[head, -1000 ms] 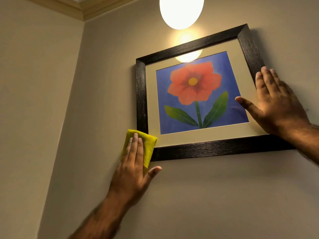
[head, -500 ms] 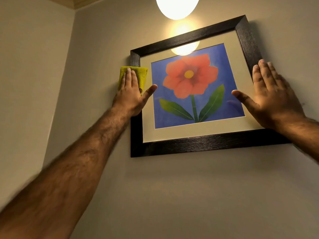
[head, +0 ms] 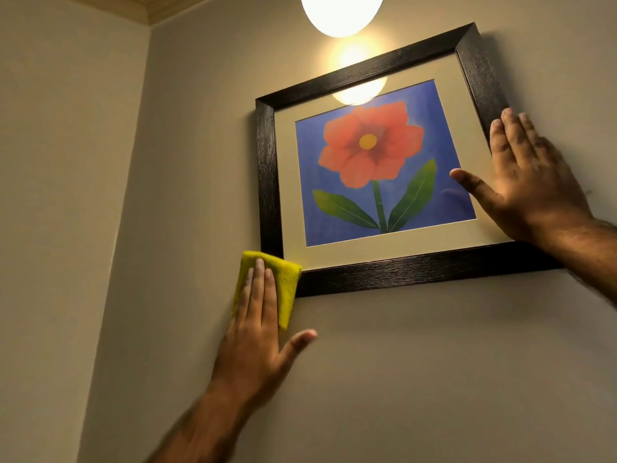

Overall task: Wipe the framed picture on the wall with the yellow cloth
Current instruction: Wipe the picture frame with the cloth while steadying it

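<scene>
A beige wall (head: 400, 379) meets a second wall at a corner on the left, under a strip of pale cornice (head: 147, 8). A glowing round lamp (head: 342, 11) hangs at the top, and its glare shows again on the glass of the picture (head: 374, 172) just below it. The picture hangs tilted in this head view, its dark frame (head: 417, 269) enclosing a cream mat and a red flower with green leaves on blue. The left hand (head: 257, 335) reaches up from below, fingers flat and together, thumb spread to the side, pressing the yellow cloth (head: 287, 279) against the wall at the frame's lower left corner; the cloth covers that corner and its edge looks slightly blurred. The right hand (head: 524, 182) lies open and flat on the frame's right side, fingers pointing up along the dark edge, thumb stretched across the mat onto the blue print. Both bare forearms enter from the bottom and right edges.
</scene>
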`<state>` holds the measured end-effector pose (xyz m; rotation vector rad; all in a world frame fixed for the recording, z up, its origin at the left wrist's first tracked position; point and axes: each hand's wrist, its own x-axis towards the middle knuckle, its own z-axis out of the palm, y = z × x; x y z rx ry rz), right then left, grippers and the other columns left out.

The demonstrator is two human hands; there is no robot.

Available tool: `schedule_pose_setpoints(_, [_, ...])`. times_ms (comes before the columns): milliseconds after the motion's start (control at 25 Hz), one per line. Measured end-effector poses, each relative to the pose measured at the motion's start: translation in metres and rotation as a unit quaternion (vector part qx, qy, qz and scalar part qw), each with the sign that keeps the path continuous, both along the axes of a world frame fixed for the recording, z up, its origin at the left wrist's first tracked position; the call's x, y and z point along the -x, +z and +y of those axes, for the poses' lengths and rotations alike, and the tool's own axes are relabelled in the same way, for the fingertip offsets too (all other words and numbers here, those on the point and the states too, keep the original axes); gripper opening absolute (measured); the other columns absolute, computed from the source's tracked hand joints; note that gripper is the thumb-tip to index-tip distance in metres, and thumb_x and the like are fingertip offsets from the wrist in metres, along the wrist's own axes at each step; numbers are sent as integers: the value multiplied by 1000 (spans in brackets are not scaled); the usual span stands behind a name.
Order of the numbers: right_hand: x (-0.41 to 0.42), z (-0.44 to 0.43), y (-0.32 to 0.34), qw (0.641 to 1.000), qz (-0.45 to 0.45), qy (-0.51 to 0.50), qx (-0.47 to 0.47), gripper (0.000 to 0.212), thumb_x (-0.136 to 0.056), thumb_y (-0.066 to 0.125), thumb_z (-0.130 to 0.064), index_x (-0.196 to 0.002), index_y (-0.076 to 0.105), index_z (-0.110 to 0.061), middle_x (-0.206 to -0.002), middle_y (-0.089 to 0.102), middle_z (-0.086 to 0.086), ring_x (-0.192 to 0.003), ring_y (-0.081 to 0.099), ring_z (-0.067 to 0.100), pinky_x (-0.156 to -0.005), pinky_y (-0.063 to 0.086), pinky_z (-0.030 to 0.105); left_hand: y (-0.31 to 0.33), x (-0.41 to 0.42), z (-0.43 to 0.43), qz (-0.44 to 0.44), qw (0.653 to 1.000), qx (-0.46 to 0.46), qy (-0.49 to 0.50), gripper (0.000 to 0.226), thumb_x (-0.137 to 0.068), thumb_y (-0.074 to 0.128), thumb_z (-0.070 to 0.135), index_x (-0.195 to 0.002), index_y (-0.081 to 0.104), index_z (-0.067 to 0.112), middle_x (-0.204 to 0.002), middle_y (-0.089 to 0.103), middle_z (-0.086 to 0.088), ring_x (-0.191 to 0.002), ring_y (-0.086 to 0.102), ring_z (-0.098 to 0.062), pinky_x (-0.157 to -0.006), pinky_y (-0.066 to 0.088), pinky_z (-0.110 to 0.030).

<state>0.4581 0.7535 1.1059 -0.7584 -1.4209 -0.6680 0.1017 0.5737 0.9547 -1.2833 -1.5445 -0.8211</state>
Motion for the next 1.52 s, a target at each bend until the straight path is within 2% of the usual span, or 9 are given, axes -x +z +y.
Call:
schedule_pose_setpoints(200, [1, -1, -1, 1000, 1, 4, -7, 110, -84, 8, -86, -162, 8, -8, -172, 3, 10, -160, 5, 25, -128, 11, 45, 8, 4, -5, 20, 1000, 10, 22, 107, -79, 3, 91, -157, -20, 22, -167, -27, 4, -155, -21, -13, -123, -2, -30])
schedule_pose_setpoints(520, [1, 3, 0, 1000, 11, 3, -15, 106, -87, 12, -84, -162, 6, -10, -173, 2, 7, -160, 3, 22, -128, 10, 43, 229, -5, 16, -33, 998, -56, 4, 125, -69, 1, 96, -160, -8, 11, -171, -12, -8, -159, -6, -23, -127, 0, -40])
schedule_pose_setpoints(640, [2, 4, 0, 1000, 15, 2, -18, 106, -87, 14, -84, -162, 8, -10, -173, 3, 7, -160, 4, 22, -128, 11, 43, 260, -5, 18, -50, 997, -58, 14, 126, -67, 1, 97, -159, -9, 13, -171, -12, -6, -159, -6, -23, -128, 6, -47])
schedule_pose_setpoints(1080, [2, 4, 0, 1000, 16, 1, -12, 108, -86, 12, -86, -162, 8, -10, -173, 4, 8, -160, 5, 22, -128, 11, 45, 80, -18, 11, -35, 998, -43, -3, 115, -74, -5, 89, -159, -14, 11, -169, -20, -7, -158, -14, -20, -128, -2, -36])
schedule_pose_setpoints(1160, [3, 2, 0, 1000, 15, 1, -8, 107, -86, 13, -85, -162, 8, -10, -173, 4, 7, -160, 4, 22, -128, 11, 44, 85, -22, -1, -44, 998, -29, -20, 112, -78, -3, 85, -161, -1, 10, -171, -9, -9, -159, -3, -22, -129, 4, -37])
schedule_pose_setpoints(1240, [3, 1, -1, 1000, 15, 0, -5, 106, -87, 14, -84, -162, 8, -10, -173, 3, 7, -160, 4, 22, -128, 10, 44, 104, -21, -20, -53, 996, -45, -54, 99, -90, 6, 77, -156, 32, 8, -168, 23, -13, -154, 26, -28, -125, 22, -39])
schedule_pose_setpoints(1360, [2, -1, -2, 1000, 11, -6, -1, 105, -88, 15, -83, -162, 7, -10, -173, 2, 7, -160, 3, 22, -128, 10, 44, 140, -11, -46, -23, 994, -78, -70, 39, -98, 57, 35, -123, 72, 9, -135, 67, -12, -120, 64, -34, -105, 49, -37])
schedule_pose_setpoints(1440, [2, -2, -2, 1000, 7, -5, -2, 104, -88, 15, -83, -162, 7, -9, -173, 1, 7, -160, 3, 22, -128, 10, 44, 161, -9, -51, 1, 996, -74, -50, 21, -84, 72, 7, -104, 79, 9, -119, 74, -12, -104, 69, -33, -96, 55, -38])
schedule_pose_setpoints(1520, [2, -1, -2, 1000, 10, -5, -7, 104, -88, 15, -82, -162, 7, -9, -173, 2, 7, -160, 3, 23, -128, 11, 45, 173, -9, -51, -13, 997, -70, -33, 24, -77, 80, 6, -100, 76, 13, -117, 72, -12, -105, 67, -33, -92, 54, -38])
